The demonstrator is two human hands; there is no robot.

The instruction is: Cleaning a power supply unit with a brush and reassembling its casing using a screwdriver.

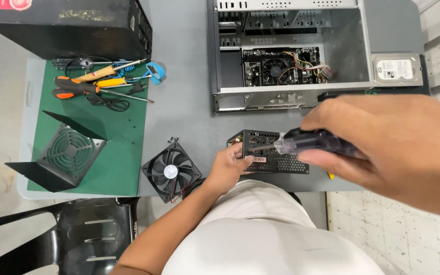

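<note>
The fingers of the right hand (390, 147) are closed around the dark, translucent handle of a screwdriver (309, 142), held close to the camera with its metal shaft pointing left toward the power supply unit (273, 153). The left hand (228, 168) grips the near left corner of that black perforated box, fingers curled over its edge and thumb on top. The power supply unit sits at the near edge of the grey table (189, 107), right of centre. Just left of the left hand lies a loose black case fan (171, 171) with a white hub and thin wires. Farther left, a green mat (113, 147) carries a black cover with a round fan grille (67, 153) and, at its far end, several orange- and yellow-handled screwdrivers (92, 81) among cables. At the far side of the table lies an open computer case (286, 56) with its motherboard (281, 66) exposed, a hard drive (396, 69) to its right, and a black box (72, 25) at far left.
</note>
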